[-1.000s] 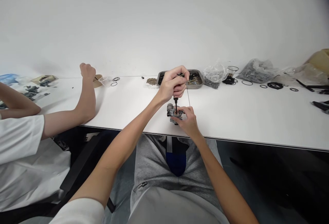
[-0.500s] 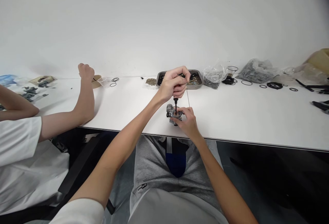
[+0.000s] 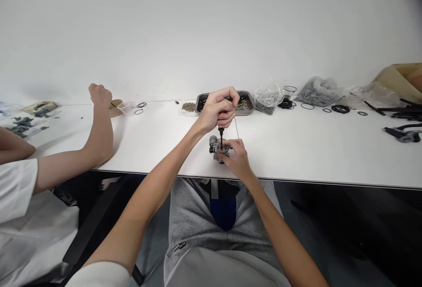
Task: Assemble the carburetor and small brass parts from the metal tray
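My left hand (image 3: pixel 218 110) is closed around the handle of a screwdriver (image 3: pixel 221 137), mostly hidden by the fingers. The black shaft points straight down into the round opening of a small grey metal carburetor (image 3: pixel 214 143). From the right side, my right hand (image 3: pixel 238 159) grips that carburetor between thumb and fingers, low over the white table near its front edge. The screwdriver's tip is out of sight inside the opening.
Behind my hands stands a metal tray (image 3: pixel 252 112) of small parts, beside a pile of brass pieces (image 3: pixel 189 107). Plastic bags of parts (image 3: pixel 319 91), black rings (image 3: pixel 340 109) and black levers (image 3: pixel 402 133) lie right. A co-worker's arm (image 3: pixel 99 133) rests on the table at left.
The view has turned slightly right, so everything sits a little further left. The fingers of my left hand have curled a bit differently around the screwdriver. My right hand keeps its hold on the carburetor.
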Tool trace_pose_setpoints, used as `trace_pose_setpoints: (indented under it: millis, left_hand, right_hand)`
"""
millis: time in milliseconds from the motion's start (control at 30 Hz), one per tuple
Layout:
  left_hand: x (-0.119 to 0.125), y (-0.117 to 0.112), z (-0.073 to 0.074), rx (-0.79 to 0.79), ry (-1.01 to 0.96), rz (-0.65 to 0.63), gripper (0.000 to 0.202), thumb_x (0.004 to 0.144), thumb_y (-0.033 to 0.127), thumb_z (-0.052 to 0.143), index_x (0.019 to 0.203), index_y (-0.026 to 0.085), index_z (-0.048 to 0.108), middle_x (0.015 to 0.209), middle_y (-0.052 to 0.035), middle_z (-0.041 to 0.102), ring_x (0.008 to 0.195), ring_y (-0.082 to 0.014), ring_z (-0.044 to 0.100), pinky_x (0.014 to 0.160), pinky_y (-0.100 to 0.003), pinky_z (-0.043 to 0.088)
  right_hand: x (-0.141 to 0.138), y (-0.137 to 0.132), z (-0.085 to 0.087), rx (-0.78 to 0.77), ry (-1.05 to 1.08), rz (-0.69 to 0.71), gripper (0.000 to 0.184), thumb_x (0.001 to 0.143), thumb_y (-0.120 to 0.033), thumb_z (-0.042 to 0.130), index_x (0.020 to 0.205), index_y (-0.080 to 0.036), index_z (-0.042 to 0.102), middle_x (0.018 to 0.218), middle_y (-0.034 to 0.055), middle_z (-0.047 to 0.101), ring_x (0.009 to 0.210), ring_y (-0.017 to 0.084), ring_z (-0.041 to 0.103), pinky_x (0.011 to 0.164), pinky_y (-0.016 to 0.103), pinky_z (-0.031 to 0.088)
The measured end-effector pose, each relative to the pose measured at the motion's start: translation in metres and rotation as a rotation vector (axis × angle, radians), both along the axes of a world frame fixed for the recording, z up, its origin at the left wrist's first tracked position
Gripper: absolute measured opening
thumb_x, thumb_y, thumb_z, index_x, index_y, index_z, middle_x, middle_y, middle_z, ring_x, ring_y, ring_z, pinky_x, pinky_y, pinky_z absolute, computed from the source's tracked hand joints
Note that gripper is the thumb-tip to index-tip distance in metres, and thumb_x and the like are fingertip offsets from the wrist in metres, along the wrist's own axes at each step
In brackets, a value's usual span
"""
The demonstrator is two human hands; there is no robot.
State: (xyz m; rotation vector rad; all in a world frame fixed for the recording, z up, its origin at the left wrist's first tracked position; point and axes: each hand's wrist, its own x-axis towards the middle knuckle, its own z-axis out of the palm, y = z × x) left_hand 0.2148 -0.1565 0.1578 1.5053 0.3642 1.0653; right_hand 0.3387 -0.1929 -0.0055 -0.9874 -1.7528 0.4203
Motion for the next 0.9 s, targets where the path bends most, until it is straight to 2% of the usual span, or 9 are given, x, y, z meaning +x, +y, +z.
trace_pose_setpoints:
  millis: [500, 700, 800, 900]
  left_hand:
    - [0.008, 0.007, 0.003, -0.036, 0.021, -0.229, 0.008, 0.074, 0.008, 0.052, 0.072, 0.015, 0.05, 0.041, 0.0103, 0.021, 0.032, -0.0021, 0.018, 0.034, -0.013, 0.023]
    - [0.016, 0.007, 0.001, -0.029, 0.058, -0.326, 0.007, 0.075, 0.009, 0.056, 0.075, 0.015, 0.053, 0.04, 0.011, 0.02, 0.032, -0.0017, 0.017, 0.035, -0.013, 0.023]
    - [0.017, 0.007, 0.002, -0.024, 0.072, -0.317, 0.007, 0.074, 0.012, 0.057, 0.077, 0.016, 0.052, 0.039, 0.0113, 0.022, 0.031, -0.002, 0.017, 0.034, -0.013, 0.022]
    - [0.017, 0.007, 0.002, -0.006, 0.046, -0.23, 0.017, 0.073, 0.015, 0.059, 0.087, 0.019, 0.049, 0.043, 0.0092, 0.036, 0.031, -0.0048, 0.026, 0.033, -0.015, 0.028]
  right_hand:
    - [-0.003, -0.001, -0.001, -0.054, 0.054, -0.009, 0.04, 0.067, -0.019, 0.083, 0.102, -0.025, 0.064, 0.099, 0.001, 0.066, 0.099, 0.022, 0.051, 0.089, 0.036, 0.046]
    - [-0.003, -0.003, 0.002, -0.08, 0.042, 0.0, 0.034, 0.067, -0.024, 0.084, 0.095, -0.025, 0.064, 0.095, -0.0025, 0.068, 0.092, 0.02, 0.051, 0.088, 0.034, 0.045]
    - [-0.003, -0.004, 0.004, -0.085, 0.043, 0.005, 0.034, 0.068, -0.025, 0.083, 0.096, -0.025, 0.064, 0.095, -0.0024, 0.068, 0.092, 0.02, 0.051, 0.088, 0.034, 0.045]
    - [-0.003, -0.004, 0.006, -0.115, 0.049, 0.014, 0.033, 0.069, -0.024, 0.082, 0.096, -0.024, 0.065, 0.095, -0.0016, 0.068, 0.092, 0.02, 0.051, 0.089, 0.034, 0.045]
